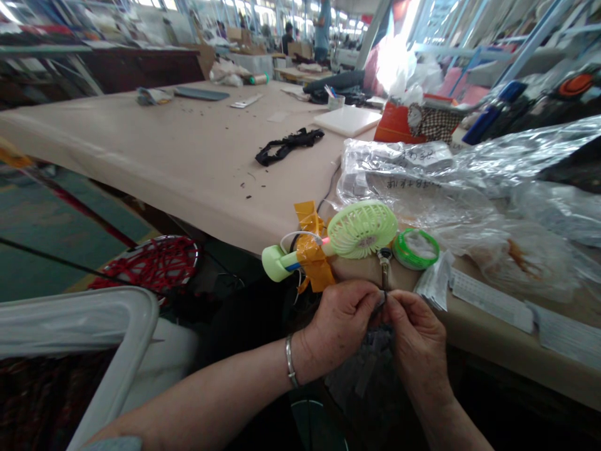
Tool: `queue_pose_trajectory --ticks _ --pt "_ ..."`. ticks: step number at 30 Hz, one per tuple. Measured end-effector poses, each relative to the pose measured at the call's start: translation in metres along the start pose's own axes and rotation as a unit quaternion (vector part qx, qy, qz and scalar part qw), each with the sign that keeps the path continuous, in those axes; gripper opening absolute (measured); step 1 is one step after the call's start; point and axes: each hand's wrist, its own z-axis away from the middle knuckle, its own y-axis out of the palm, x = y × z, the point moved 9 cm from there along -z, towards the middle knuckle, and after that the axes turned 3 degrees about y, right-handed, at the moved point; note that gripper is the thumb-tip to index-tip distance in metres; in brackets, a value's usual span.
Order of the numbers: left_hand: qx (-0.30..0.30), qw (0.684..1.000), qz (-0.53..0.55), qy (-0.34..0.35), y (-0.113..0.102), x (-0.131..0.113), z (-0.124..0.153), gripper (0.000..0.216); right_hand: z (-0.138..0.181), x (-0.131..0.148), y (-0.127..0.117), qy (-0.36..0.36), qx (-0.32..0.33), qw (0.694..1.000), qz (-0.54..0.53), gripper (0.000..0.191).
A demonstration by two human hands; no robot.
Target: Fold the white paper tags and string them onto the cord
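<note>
My left hand (335,326), with a silver bangle at the wrist, and my right hand (420,341) meet at the table's front edge. Thumbs and fingers of both are pinched together on something small and dark, mostly hidden by the fingertips. Directly beyond the fingertips is a thin metal rod (385,270) with a black knob on top. Left of the rod, a light green handheld fan (362,230) is fastened to the edge with orange-brown tape (313,257). A green round tub (416,248) with whitish contents stands right of the rod.
A black strip of fabric (288,145) lies on the brown-covered table (188,163). Clear plastic bags (451,194) and printed paper strips (492,299) spread along the right. At lower left stand a white bin (145,319) and a red-wrapped round stool (154,263). People are far behind.
</note>
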Motion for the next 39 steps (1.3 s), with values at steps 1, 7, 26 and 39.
queue_pose_trajectory --ticks 1,7,26,39 --pt "0.002 1.0 -0.004 0.003 0.0 -0.001 0.001 0.03 0.001 0.001 0.0 -0.006 0.004 1.0 -0.001 0.014" --pt "0.012 1.0 0.01 0.003 0.001 0.0 0.007 0.033 0.007 0.002 -0.002 -0.024 0.012 0.999 0.019 0.012" --pt "0.007 0.937 0.212 -0.276 0.035 0.06 0.06 0.018 0.05 -0.056 -0.048 0.108 0.013 0.994 0.022 0.023" --pt "0.024 0.895 0.252 -0.366 0.084 0.118 0.1 0.012 0.082 -0.127 -0.049 0.291 0.052 0.955 0.025 0.027"
